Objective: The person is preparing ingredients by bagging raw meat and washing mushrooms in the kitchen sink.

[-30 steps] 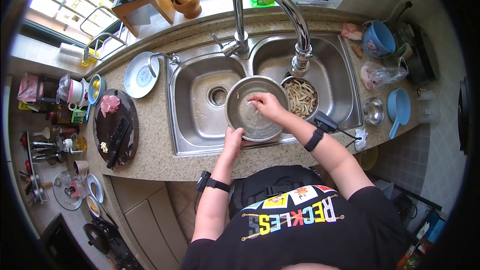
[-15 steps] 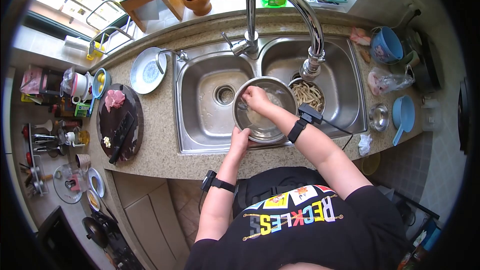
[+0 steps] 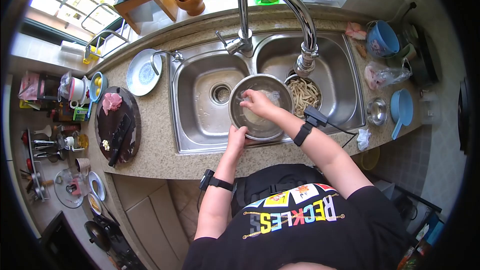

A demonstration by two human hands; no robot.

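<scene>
A round metal bowl (image 3: 270, 132) is held over the divider of the double sink, with cloudy or see-through contents I cannot make out. My left hand (image 3: 237, 138) grips its near left rim, thumb on the edge. Inside the bowl, above its bottom, is my right hand (image 3: 261, 104). Its fingers are apart, and nothing shows between them. Just right of the bowl, pale strips that look like mushrooms (image 3: 305, 95) fill a round container in the right basin, beneath the faucet (image 3: 306, 62).
The left basin (image 3: 200, 125) has a drain. A dark cutting board (image 3: 107, 125) at left carries a knife (image 3: 120, 137), a piece of raw meat (image 3: 112, 102) and small white pieces. Behind it lies a plate (image 3: 144, 72). A blue pan (image 3: 401, 107) and small metal bowl (image 3: 376, 111) stand at right.
The fingers of my right hand have spread and lifted a little inside the bowl. My left hand keeps its grip on the rim. The whole view has shifted slightly.
</scene>
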